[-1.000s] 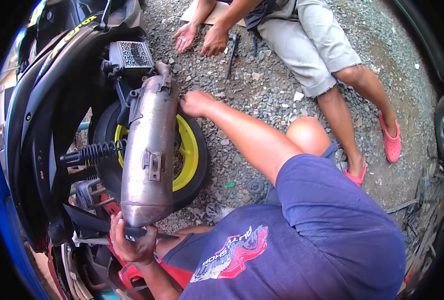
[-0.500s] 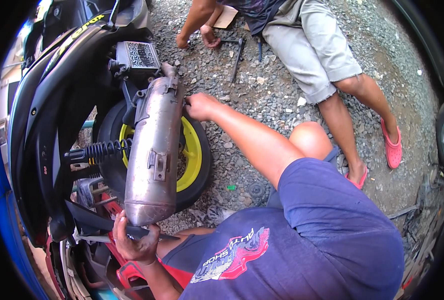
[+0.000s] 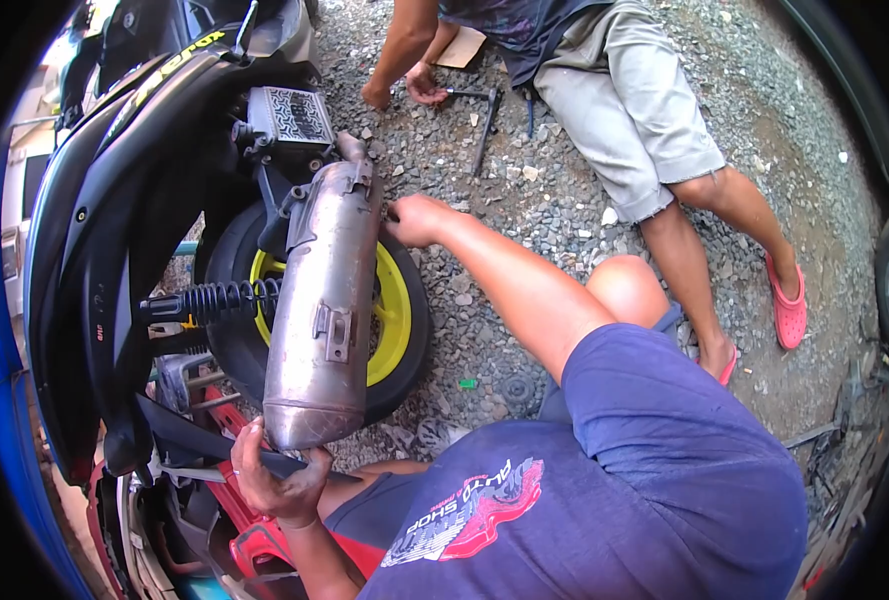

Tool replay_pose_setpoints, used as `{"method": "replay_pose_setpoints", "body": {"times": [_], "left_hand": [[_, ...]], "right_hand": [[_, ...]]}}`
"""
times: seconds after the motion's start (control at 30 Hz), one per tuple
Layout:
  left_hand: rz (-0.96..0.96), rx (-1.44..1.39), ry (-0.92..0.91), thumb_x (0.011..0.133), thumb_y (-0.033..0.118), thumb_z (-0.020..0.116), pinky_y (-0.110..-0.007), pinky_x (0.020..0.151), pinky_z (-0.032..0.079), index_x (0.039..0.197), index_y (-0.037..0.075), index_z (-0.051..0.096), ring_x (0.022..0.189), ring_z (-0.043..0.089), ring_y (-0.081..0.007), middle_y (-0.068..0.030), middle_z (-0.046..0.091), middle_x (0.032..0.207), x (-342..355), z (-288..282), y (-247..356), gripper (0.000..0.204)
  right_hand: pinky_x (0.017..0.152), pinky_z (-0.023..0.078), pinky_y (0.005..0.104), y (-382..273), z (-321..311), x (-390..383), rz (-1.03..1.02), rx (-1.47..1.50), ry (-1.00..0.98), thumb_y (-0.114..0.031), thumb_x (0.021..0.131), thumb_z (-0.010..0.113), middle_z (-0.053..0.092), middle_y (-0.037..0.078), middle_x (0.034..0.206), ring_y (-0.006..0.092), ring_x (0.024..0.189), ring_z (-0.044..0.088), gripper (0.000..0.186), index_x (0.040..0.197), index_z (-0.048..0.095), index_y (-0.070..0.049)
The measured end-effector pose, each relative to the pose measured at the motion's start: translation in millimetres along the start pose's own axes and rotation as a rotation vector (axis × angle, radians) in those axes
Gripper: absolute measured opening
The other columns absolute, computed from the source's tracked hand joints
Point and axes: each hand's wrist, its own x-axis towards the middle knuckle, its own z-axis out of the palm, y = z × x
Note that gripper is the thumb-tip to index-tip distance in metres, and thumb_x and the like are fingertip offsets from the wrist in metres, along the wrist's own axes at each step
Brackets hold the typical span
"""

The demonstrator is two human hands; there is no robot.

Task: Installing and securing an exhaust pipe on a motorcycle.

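Observation:
A scuffed, silver exhaust muffler (image 3: 314, 330) lies lengthwise beside the scooter's rear wheel, covering part of its yellow rim (image 3: 396, 325) and black tire (image 3: 419, 365). My left hand (image 3: 279, 482) cups the muffler's near, tapered end, with thumb and fingers on either side. My right hand (image 3: 419, 220) is closed against the muffler's right edge, toward its far end. Its fingertips are hidden there, so what they pinch cannot be seen. A bent pipe stub (image 3: 351, 147) sticks out of the muffler's far end, next to a patterned radiator cover (image 3: 292, 115).
Black scooter bodywork (image 3: 94, 270) and a coil shock absorber (image 3: 219, 300) stand left. A co-worker's hand (image 3: 427, 85) touches a metal wrench (image 3: 486, 130) on the gravel (image 3: 524, 220). Red body panels (image 3: 264, 545) lie lower left; a small green piece (image 3: 467, 384) sits near the tire.
The view has shifted slightly, so the scooter and muffler appear a little farther right and lower. Both my hands keep their places at the muffler.

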Motion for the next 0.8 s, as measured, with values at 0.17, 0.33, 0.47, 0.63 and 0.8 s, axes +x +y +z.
{"method": "replay_pose_setpoints", "body": {"times": [0.17, 0.33, 0.47, 0.63, 0.8], "left_hand": [[0.024, 0.010, -0.009, 0.068, 0.014, 0.084, -0.045, 0.094, 0.062, 0.127, -0.002, 0.065, 0.102, 0.075, -0.0379, -0.0182, 0.076, 0.114, 9.5, 1.7, 2.3, 0.064], [0.142, 0.065, -0.003, 0.069, 0.013, 0.083, -0.050, 0.098, 0.063, 0.126, -0.002, 0.064, 0.106, 0.076, -0.0400, -0.0194, 0.077, 0.115, 9.6, -4.5, -3.9, 0.062], [0.116, 0.076, 0.006, 0.069, 0.012, 0.082, -0.052, 0.101, 0.063, 0.127, -0.002, 0.063, 0.105, 0.077, -0.0406, -0.0200, 0.077, 0.115, 6.2, -3.4, -4.1, 0.062], [0.064, 0.038, -0.015, 0.068, 0.011, 0.081, -0.049, 0.097, 0.063, 0.129, -0.002, 0.063, 0.105, 0.076, -0.0407, -0.0210, 0.077, 0.117, 7.4, -2.5, -1.0, 0.065], [0.019, -0.002, -0.040, 0.067, 0.012, 0.081, -0.049, 0.096, 0.062, 0.130, -0.002, 0.063, 0.107, 0.075, -0.0410, -0.0215, 0.075, 0.120, 9.5, -4.3, 1.2, 0.067]], "right_hand": [[0.105, 0.057, 0.0503, 13.9, 4.3, 7.4, -0.067, 0.001, 0.054, -0.037, 0.100, 0.060, 0.074, 0.022, 0.129, 0.0402, 0.123, 0.070, 0.042, 0.126, 0.076, -0.007], [0.105, 0.055, 0.0528, 6.8, 2.6, 10.6, -0.046, -0.116, -0.027, -0.041, 0.104, 0.059, 0.074, 0.022, 0.128, 0.0435, 0.122, 0.069, 0.046, 0.138, 0.069, -0.012], [0.105, 0.055, 0.0525, 8.2, 0.3, 7.8, -0.058, -0.053, -0.027, -0.041, 0.104, 0.060, 0.074, 0.023, 0.127, 0.0431, 0.122, 0.069, 0.047, 0.139, 0.068, -0.011], [0.105, 0.056, 0.0508, 12.2, -3.1, 6.2, -0.106, -0.008, 0.041, -0.048, 0.102, 0.064, 0.075, 0.024, 0.127, 0.0412, 0.122, 0.070, 0.050, 0.131, 0.074, -0.009], [0.104, 0.057, 0.0500, -0.5, -24.5, 7.1, 0.016, -0.176, -0.139, -0.033, 0.096, 0.067, 0.076, 0.024, 0.124, 0.0399, 0.118, 0.073, 0.040, 0.123, 0.078, -0.005]]}}
